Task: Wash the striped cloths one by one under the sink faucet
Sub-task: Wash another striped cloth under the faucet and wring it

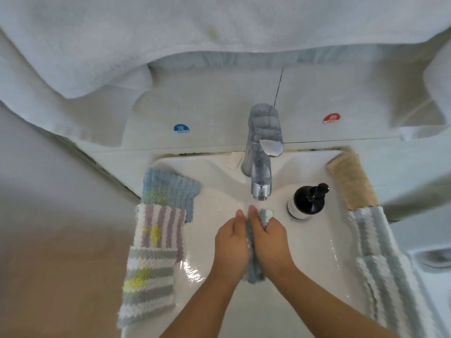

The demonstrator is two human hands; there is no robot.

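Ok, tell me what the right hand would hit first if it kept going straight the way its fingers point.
The right hand, pressing the blue-and-white striped cloth against the left hand, points up toward the chrome faucet. Its spout tip would likely come first, though it may sit higher than the fingers; depth is unclear.

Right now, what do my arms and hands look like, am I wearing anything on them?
Both forearms are bare, with no sleeves in view. The left hand and right hand carry no gloves, and no rings, watch or bracelets can be seen. The fingernails look short and unpainted.
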